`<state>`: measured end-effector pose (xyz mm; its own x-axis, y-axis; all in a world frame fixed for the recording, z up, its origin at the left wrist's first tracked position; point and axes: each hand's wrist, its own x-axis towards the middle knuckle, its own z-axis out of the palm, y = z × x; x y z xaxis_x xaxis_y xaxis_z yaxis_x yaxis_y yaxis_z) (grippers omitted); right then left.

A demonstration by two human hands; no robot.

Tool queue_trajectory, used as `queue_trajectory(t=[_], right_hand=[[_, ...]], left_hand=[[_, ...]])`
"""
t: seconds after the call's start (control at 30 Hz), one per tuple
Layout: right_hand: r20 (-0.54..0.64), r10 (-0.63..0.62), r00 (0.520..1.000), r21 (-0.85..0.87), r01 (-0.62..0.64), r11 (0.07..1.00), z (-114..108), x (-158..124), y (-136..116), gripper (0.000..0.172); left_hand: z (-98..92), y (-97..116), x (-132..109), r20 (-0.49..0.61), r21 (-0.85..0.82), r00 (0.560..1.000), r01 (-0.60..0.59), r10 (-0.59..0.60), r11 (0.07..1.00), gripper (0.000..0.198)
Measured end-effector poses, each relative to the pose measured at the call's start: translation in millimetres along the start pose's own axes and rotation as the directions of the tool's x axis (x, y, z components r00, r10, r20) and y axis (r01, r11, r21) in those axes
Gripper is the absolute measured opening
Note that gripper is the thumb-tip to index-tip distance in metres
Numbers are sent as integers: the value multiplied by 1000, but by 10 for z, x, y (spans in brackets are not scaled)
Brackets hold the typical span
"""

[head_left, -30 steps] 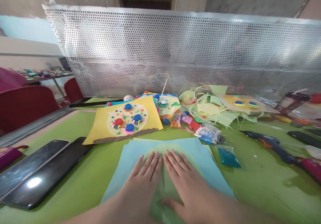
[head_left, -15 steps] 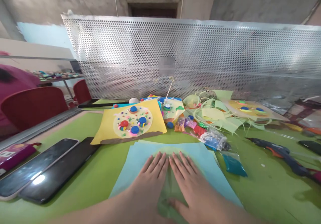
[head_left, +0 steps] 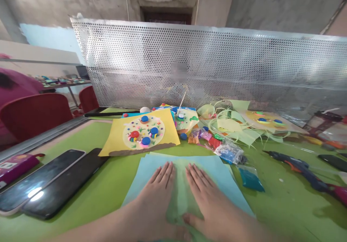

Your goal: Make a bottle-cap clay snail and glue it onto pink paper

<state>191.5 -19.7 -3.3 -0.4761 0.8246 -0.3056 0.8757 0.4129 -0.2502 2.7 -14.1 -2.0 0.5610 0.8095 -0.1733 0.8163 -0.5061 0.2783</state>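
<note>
Both hands lie flat on a light green paper piece [head_left: 181,187] that rests on light blue sheets [head_left: 135,184]. My left hand [head_left: 158,191] presses its left half, fingers stretched forward. My right hand [head_left: 204,191] mirrors it on the right half, with a gap between the two hands. Neither hand grips anything. The green piece's outline is partly hidden under my palms.
Beyond the sheets lies a yellow decorated card [head_left: 116,137]. Two phones [head_left: 73,184] are at left. Clay packets [head_left: 230,151], a teal packet [head_left: 251,178], green paper scraps [head_left: 230,124] and a glue gun [head_left: 300,169] lie to the right. A perforated metal screen [head_left: 217,61] stands behind.
My hands have slid apart sideways, so the gap between the fingertips is wider and more of the green paper shows. Both stay flat on it.
</note>
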Motion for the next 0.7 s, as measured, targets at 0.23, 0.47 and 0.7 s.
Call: queue_trajectory(t=[0.23,0.47,0.7], right_hand=[[17,-2,1000,39,1,999,-76,9,-3,83],[-503,36,864,90,11,996,-143,228,472,53],[-583,-45,811,-129,-38,991,-245,851,606,42]], left_hand=[[-28,50,39,-16,28,1000,-6,7,1000,119],[-1,51,224,-70,-18,947,-317,315,948,101],[18,11,134,-145,-45,896,-430,420,902,86]])
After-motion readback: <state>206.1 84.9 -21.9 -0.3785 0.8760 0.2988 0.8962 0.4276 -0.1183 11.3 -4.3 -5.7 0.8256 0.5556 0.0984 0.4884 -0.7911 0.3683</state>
